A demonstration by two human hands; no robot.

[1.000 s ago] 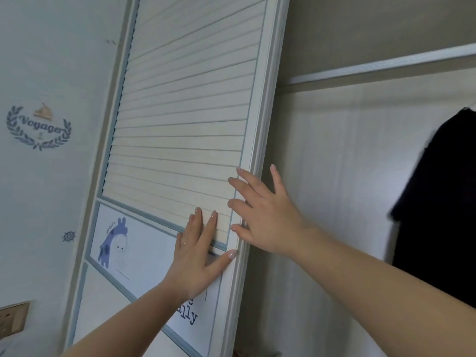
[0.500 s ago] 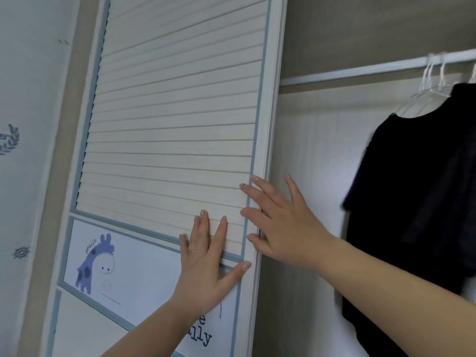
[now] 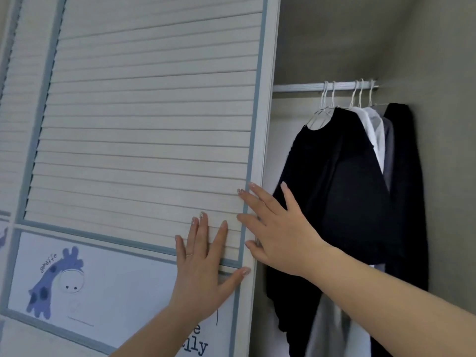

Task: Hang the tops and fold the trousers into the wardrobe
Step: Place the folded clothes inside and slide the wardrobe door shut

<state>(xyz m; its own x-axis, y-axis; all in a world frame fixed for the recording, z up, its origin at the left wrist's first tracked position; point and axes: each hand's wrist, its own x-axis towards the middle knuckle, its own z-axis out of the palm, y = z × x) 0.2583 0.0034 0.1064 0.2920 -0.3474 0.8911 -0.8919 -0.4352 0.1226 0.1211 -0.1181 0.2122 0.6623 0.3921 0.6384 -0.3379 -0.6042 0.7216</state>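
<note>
A white slatted sliding wardrobe door (image 3: 144,130) with blue trim fills the left and middle of the view. My left hand (image 3: 203,266) lies flat on its lower slats with fingers spread. My right hand (image 3: 273,228) presses straight fingers against the door's right edge. In the open wardrobe on the right, a black top (image 3: 332,191), a white top (image 3: 373,135), a grey one and another dark garment (image 3: 404,176) hang on white hangers from a rail (image 3: 296,86).
A panel with a blue giraffe drawing (image 3: 51,282) sits under the slats. A second slatted door (image 3: 13,99) lies behind at the far left. The wardrobe's grey side wall (image 3: 448,176) closes the right side.
The view has swung right and the door has slid left across it, baring more of the wardrobe, rail and hanging tops. Both hands stay flat on the door.
</note>
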